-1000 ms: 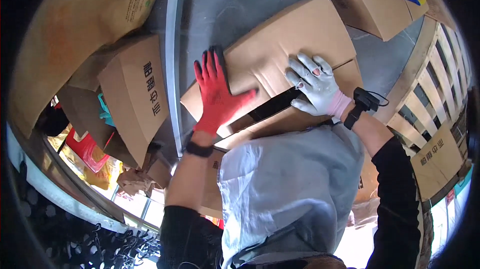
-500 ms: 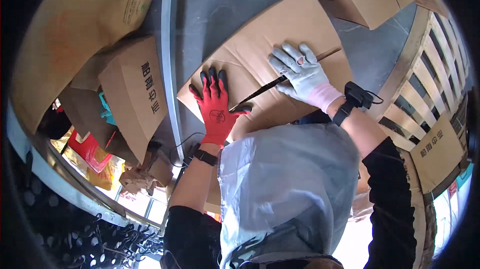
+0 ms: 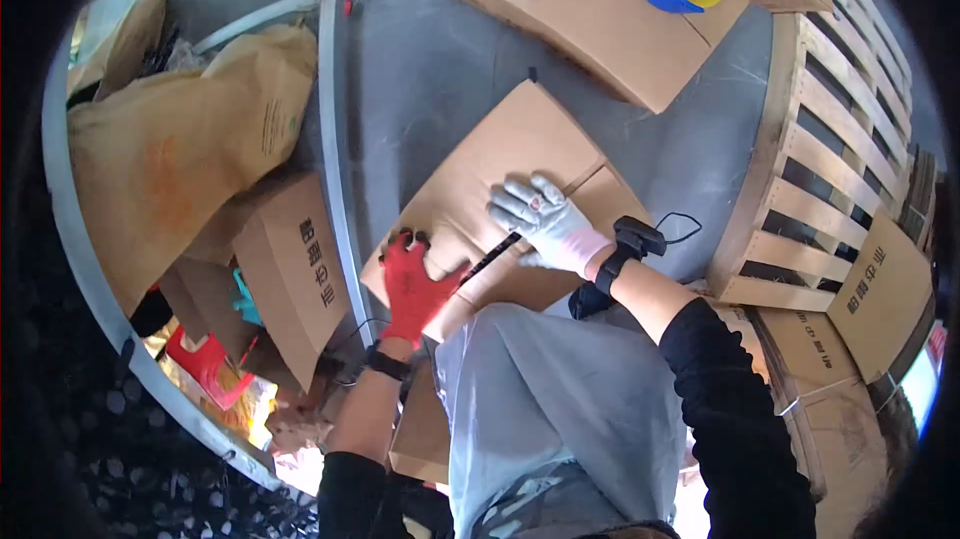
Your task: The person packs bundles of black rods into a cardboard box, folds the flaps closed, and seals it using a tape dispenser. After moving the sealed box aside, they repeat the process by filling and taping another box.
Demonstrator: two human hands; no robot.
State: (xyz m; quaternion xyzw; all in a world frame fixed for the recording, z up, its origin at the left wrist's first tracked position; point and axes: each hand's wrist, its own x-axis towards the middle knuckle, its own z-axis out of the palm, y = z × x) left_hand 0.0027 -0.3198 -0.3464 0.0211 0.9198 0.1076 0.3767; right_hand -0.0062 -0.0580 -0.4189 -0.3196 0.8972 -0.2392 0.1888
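A brown cardboard box lies before me with its flaps folded over; a dark gap runs along the seam between my hands. On its left part rests my left hand, in a red glove with black fingertips, its fingers bent against the cardboard and the thumb apart. My right hand, in a pale grey glove with a pink cuff, lies flat across the seam with fingers stretched out. The glove has a small hole near the fingers. Neither hand shows anything held.
A tape dispenser, blue with an orange wheel, sits on a larger carton beyond. Wooden pallet slats stand at right, with flattened cartons below them. A metal rail separates an open carton and brown sacking at left.
The view has shifted, showing more of the far carton and tape dispenser. My left hand's fingers, spread before, are now more bent. My right hand stays flat on the box.
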